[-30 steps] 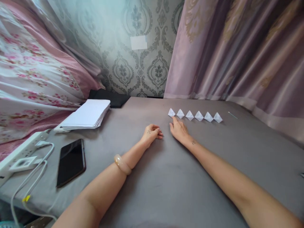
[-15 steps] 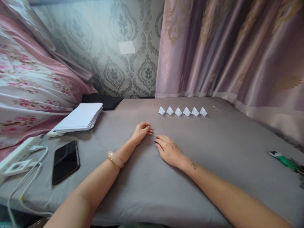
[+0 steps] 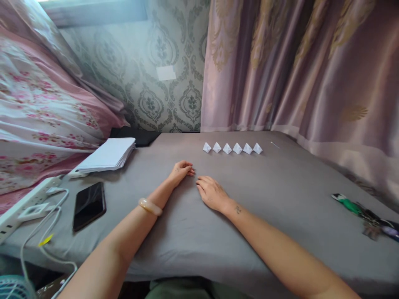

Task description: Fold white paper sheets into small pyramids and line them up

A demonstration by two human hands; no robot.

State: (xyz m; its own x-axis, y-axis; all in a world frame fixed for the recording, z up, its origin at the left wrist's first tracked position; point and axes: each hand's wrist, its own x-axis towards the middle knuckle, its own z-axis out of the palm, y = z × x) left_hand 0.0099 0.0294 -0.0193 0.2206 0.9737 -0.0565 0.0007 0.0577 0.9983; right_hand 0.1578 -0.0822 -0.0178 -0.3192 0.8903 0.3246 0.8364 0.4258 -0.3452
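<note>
My left hand [image 3: 181,171] rests on its side on the grey cloth, fingers loosely bent with slight gaps at the tips, and nothing shows in it. Close by on the right, my right hand [image 3: 212,192] lies palm down with its fingers stretched out, holding nothing visible. The fingertips of the two hands are near each other but apart. Beyond them, several small folded white paper pieces [image 3: 227,148] stand in a row across the cloth. Neither hand touches them.
A stack of white paper [image 3: 107,154] lies at the left on a black flat item [image 3: 146,138]. Nearer are a phone [image 3: 89,206] and a power strip [image 3: 31,203] with cables. Keys with a green tag [image 3: 350,205] lie right. A thin white stick [image 3: 274,145] lies at the back.
The view has tilted up slightly and turned a little right, so more of the keys shows. Both hands keep about the same pose, and the paper row is unchanged.
</note>
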